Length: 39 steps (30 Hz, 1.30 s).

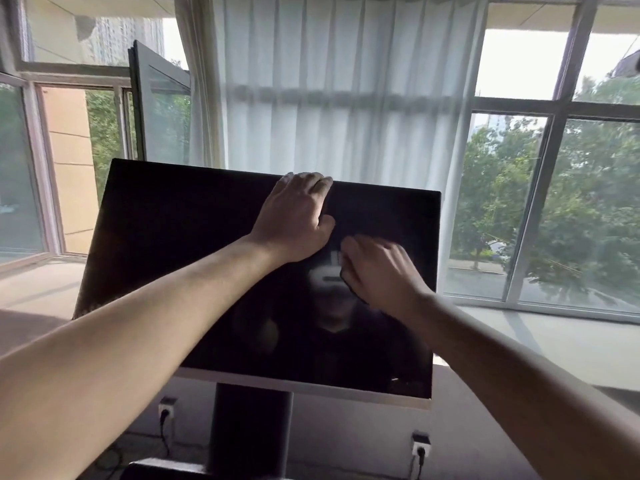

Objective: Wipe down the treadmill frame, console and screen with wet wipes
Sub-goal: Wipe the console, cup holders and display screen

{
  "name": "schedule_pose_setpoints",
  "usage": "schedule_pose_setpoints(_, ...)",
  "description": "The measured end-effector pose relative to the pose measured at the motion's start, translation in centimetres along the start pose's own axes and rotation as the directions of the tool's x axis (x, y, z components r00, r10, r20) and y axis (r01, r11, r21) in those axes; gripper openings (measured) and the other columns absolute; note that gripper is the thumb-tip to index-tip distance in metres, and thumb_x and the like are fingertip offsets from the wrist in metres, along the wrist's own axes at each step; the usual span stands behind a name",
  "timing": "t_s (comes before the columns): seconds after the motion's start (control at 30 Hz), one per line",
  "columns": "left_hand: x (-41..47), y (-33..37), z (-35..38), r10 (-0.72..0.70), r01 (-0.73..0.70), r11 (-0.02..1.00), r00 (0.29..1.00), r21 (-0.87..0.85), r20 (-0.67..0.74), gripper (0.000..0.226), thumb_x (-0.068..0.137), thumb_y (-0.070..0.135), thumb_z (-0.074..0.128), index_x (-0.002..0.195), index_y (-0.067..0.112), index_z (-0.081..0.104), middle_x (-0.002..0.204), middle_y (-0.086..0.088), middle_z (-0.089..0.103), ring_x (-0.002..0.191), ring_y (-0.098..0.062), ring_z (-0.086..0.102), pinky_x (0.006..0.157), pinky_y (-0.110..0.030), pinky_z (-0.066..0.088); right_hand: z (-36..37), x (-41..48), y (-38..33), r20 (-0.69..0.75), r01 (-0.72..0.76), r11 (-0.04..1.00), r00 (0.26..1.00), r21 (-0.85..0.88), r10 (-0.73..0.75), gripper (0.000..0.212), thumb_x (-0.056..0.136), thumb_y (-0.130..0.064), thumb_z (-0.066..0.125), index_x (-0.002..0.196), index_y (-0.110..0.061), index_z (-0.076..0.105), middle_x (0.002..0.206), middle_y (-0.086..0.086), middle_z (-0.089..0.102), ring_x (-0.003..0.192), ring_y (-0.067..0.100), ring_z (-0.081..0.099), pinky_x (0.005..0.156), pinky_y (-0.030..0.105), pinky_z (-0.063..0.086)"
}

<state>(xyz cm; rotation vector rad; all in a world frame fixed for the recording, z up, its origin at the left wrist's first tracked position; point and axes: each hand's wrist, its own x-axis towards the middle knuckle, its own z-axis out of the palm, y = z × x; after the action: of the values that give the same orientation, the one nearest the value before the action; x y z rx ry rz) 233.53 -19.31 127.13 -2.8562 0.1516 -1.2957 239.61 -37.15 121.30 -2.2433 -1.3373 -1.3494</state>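
black glossy screen (pixel 194 258), tilted, has left hand (pixel 294 220) curled over its top edge, right hand (pixel 377 268) against its face, grasp unclear.

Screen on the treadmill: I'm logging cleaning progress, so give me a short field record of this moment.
screen: large, dark, glossy, reflects the person
left hand: grips the screen's top edge, fingers curled over it
right hand: lies on the glass right of centre, blurred
wet wipe: not clearly visible; may be under the right hand
support: dark post below the screen
behind: white curtain, windows on both sides
floor level: two wall sockets with plugs in
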Motion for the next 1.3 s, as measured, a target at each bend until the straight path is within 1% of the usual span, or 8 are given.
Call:
schedule_pose_setpoints(0.07, 0.1, -0.1, -0.1, 0.004, -0.004, 1.000, 1.000, 0.013, -0.005, 0.070, 0.090, 0.031, 0.046, 0.155, 0.006, 0.039, 0.157, -0.009, 0.043, 0.148, -0.025, 0.032, 0.127, -0.038, 0.012, -0.9, 0.5, 1.7, 0.002, -0.019, 0.998, 1.000, -0.062, 0.019, 0.010, 0.087, -0.023, 0.060, 0.089, -0.017, 0.053, 0.079, 0.005, 0.063, 0.067, 0.035, 0.065, 0.054, 0.036, 0.047)
schedule_pose_setpoints(0.2, 0.2, -0.1, 0.1, -0.006, 0.006, 1.000, 1.000, 0.031, -0.001, 0.075, 0.085, 0.035, 0.038, 0.156, 0.008, 0.039, 0.158, -0.009, 0.042, 0.148, -0.025, 0.031, 0.126, -0.035, 0.011, -1.4, 5.0, 5.0, -0.257, -0.334, 0.934, 0.921, -0.130, 0.294, 0.012, 0.098, -0.018, 0.054, 0.096, -0.006, 0.054, 0.079, 0.014, 0.065, 0.065, 0.038, 0.066, 0.055, 0.031, 0.035)
schedule_pose_setpoints(0.43, 0.1, -0.2, 0.1, 0.014, -0.010, 0.996, 0.999, 0.087, -0.039, 0.074, 0.084, 0.033, 0.041, 0.152, 0.006, 0.044, 0.152, -0.011, 0.049, 0.143, -0.026, 0.039, 0.125, -0.039, 0.019, 0.1, 7.1, 2.8, -0.177, -0.130, 0.985, 0.978, -0.113, 0.108, 0.014, 0.103, -0.020, 0.054, 0.095, -0.008, 0.055, 0.083, 0.010, 0.065, 0.070, 0.033, 0.066, 0.059, 0.031, 0.035)
schedule_pose_setpoints(0.77, 0.2, -0.1, 0.5, -0.006, 0.007, 1.000, 1.000, 0.024, -0.028, 0.076, 0.083, 0.033, 0.039, 0.155, 0.008, 0.040, 0.158, -0.008, 0.043, 0.149, -0.022, 0.032, 0.127, -0.037, 0.015, -1.5, 3.5, 7.3, -0.396, -0.508, 0.857, 0.806, -0.081, 0.440, 0.015, 0.103, -0.015, 0.048, 0.093, -0.005, 0.052, 0.080, 0.018, 0.064, 0.069, 0.041, 0.065, 0.058, 0.036, 0.034)
schedule_pose_setpoints(0.87, 0.0, -0.1, 0.6, -0.011, 0.012, 0.999, 0.999, 0.037, -0.033, 0.076, 0.084, 0.032, 0.040, 0.155, 0.008, 0.040, 0.157, -0.008, 0.044, 0.148, -0.022, 0.033, 0.127, -0.037, 0.016, -0.2, 5.0, 4.7, -0.320, -0.386, 0.920, 0.881, -0.064, 0.347, 0.014, 0.102, -0.015, 0.050, 0.092, -0.007, 0.054, 0.082, 0.014, 0.065, 0.071, 0.037, 0.066, 0.058, 0.036, 0.044)
schedule_pose_setpoints(0.93, -0.1, -0.1, 0.5, -0.009, 0.010, 0.998, 1.000, 0.059, -0.028, 0.075, 0.084, 0.032, 0.040, 0.155, 0.008, 0.040, 0.157, -0.008, 0.044, 0.148, -0.023, 0.034, 0.127, -0.038, 0.016, -0.4, 4.8, 4.7, -0.251, -0.281, 0.959, 0.932, -0.044, 0.262, 0.013, 0.102, -0.016, 0.052, 0.092, -0.009, 0.054, 0.083, 0.011, 0.066, 0.071, 0.036, 0.065, 0.058, 0.034, 0.041)
schedule_pose_setpoints(1.13, -0.1, 0.4, 0.4, -0.020, 0.021, 0.999, 0.999, 0.044, -0.031, 0.075, 0.082, 0.032, 0.041, 0.153, 0.006, 0.042, 0.156, -0.010, 0.046, 0.148, -0.023, 0.034, 0.127, -0.039, 0.019, -2.2, 1.6, 8.4, -0.371, -0.465, 0.881, 0.836, -0.085, 0.405, 0.017, 0.104, -0.016, 0.048, 0.090, -0.007, 0.050, 0.080, 0.017, 0.062, 0.069, 0.041, 0.065, 0.056, 0.036, 0.038)
schedule_pose_setpoints(1.3, -0.2, 0.2, 0.5, -0.014, 0.015, 0.999, 0.999, 0.038, -0.030, 0.075, 0.083, 0.032, 0.040, 0.153, 0.006, 0.041, 0.157, -0.011, 0.045, 0.149, -0.024, 0.034, 0.126, -0.039, 0.018, -1.0, -3.4, 4.3, -0.228, -0.334, 0.937, 0.925, -0.104, 0.305, 0.015, 0.095, -0.013, 0.062, 0.086, -0.014, 0.051, 0.077, 0.006, 0.058, 0.068, 0.032, 0.062, 0.054, 0.036, 0.046)
